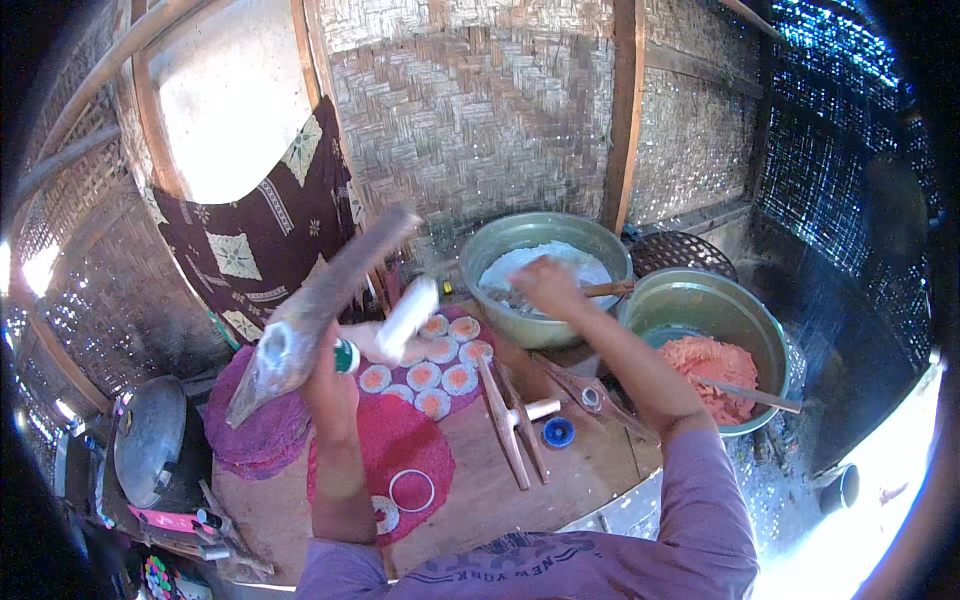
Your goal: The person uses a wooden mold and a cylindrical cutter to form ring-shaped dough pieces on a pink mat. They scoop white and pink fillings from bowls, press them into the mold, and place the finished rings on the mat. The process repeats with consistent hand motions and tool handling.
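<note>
Wooden tool [305, 330], rough and tapering, is raised at the left of the table [505, 455], the left hand [326, 392] closed around it; the wood hides some fingers. Clock directions run from it. A smooth white tube [408, 318], blurred, is just beside it at three o'clock. Farther along three o'clock, the right hand [548, 288] is inside a green bowl [477, 262] of loose white stuff; blur means I cannot tell whether it grips anything. Printed lettering crosses the purple shirt [640, 555] at five o'clock. At four o'clock, flat round cakes [422, 376], whitish with orange middles, lie in rows; beyond them are another wooden press [507, 425] and a blue cap [558, 432]. A larger tub [690, 285] at three o'clock holds pinkish-orange mash [705, 365]. Purple discs [245, 440] are stacked at seven, and patterned cloth [235, 250] hangs at eleven.
</note>
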